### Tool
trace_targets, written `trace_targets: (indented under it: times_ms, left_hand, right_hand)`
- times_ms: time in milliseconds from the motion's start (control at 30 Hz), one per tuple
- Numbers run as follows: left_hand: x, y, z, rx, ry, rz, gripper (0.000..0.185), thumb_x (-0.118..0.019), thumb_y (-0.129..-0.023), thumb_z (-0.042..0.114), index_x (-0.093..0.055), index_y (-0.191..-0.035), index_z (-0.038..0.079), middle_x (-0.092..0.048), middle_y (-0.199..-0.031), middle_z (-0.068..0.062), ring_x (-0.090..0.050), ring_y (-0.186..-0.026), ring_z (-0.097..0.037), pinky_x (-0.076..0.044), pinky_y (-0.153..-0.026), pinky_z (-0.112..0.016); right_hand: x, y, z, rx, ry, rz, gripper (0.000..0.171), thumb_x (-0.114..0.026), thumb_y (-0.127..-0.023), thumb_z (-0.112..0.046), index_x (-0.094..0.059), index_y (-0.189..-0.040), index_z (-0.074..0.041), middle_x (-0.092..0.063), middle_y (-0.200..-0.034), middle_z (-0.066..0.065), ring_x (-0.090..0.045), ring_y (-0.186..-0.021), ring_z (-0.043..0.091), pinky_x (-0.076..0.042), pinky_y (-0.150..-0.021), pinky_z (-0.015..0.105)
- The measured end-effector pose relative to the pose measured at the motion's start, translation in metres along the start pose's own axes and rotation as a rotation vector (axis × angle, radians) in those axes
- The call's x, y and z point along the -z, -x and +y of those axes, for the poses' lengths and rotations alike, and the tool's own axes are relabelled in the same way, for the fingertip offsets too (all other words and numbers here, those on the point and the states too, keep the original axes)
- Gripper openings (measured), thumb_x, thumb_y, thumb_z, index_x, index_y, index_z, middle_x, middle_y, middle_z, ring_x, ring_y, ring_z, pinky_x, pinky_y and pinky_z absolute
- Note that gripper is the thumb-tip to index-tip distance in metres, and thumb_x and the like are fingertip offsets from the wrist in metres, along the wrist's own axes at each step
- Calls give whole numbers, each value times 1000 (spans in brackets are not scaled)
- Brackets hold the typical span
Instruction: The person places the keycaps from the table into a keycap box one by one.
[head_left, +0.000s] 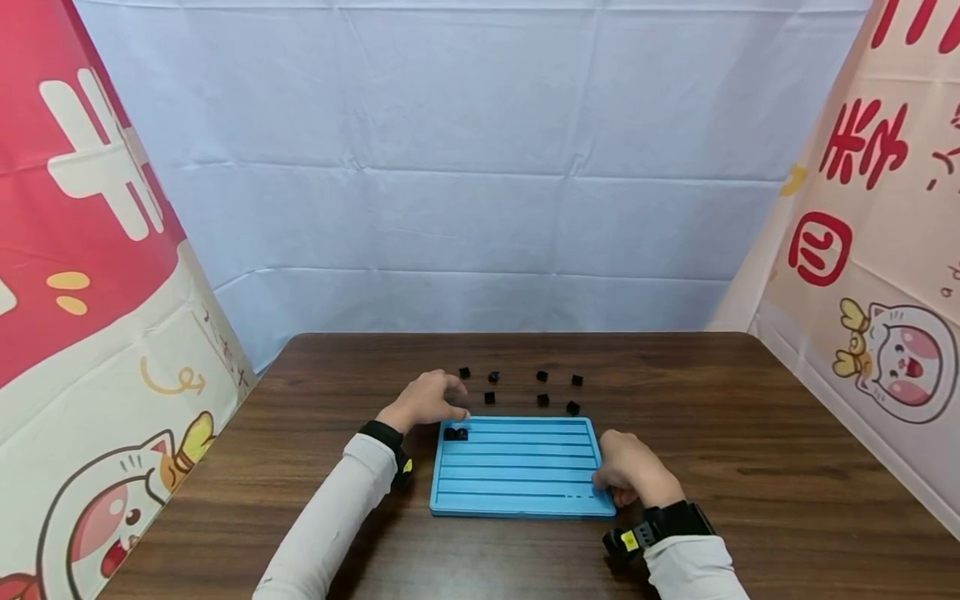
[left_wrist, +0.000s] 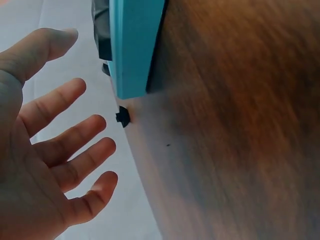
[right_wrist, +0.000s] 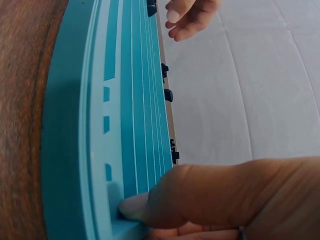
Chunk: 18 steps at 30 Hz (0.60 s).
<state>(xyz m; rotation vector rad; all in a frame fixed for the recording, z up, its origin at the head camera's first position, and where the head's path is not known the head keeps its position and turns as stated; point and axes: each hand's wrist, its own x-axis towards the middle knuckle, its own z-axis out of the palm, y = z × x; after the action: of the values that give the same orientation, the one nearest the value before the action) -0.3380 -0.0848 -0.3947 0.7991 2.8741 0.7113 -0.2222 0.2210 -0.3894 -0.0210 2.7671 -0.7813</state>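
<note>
You are mid-loading: your left hand (head_left: 426, 400) hovers with fingers spread and released just beyond two small black plastic cubes (head_left: 455, 433) seated in the grooved blue plastic tray (head_left: 517, 487), which your right hand (head_left: 633, 477) pins with thumb pressed, so next probably pinch a loose black cube (head_left: 489, 397) nearby.

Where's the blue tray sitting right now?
In the head view the blue tray lies flat on the wooden table, between the left hand and right hand, just short of the loose black cubes.

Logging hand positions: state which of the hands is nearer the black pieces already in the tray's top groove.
Left. The left hand hovers just above-left of the black pieces; the right hand rests on the tray's opposite near corner.
</note>
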Motion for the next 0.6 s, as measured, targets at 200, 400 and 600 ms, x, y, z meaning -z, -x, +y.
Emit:
trace_targets:
  times_ms: [200, 400, 600]
  left_hand:
    - [-4, -11, -11, -13, 16, 22, 38, -71, -83, 30, -64, -115, 9, -52, -118, -9, -51, -105, -26, -46, -84, -42]
    - [-3, -20, -13, 24, -40, 50, 41, -72, -81, 30, -64, -115, 9, -50, -118, -10, -50, -103, -27, -46, -82, -41]
    - [0, -28, -12, 58, -86, 63, 43, -72, -82, 29, -62, -119, 9, -51, -115, -10, -51, -88, -21, -47, -76, -38]
  right_hand:
    - [-1, 1, 1, 22, -7, 2, 9, -64, -78, 4, -59, -71, 2, -53, -47, 11, -52, -38, 18, -45, -37, 27]
    - [-1, 0, 0, 24, -10, 2, 8, -64, -78, 3, -59, -71, 2, -53, -47, 11, -53, -39, 18, -45, -38, 28]
    - [-1, 0, 0, 13, -5, -5, 6, -64, -79, 3, -60, -74, 3, -54, -48, 11, -52, -39, 18, -46, -38, 28]
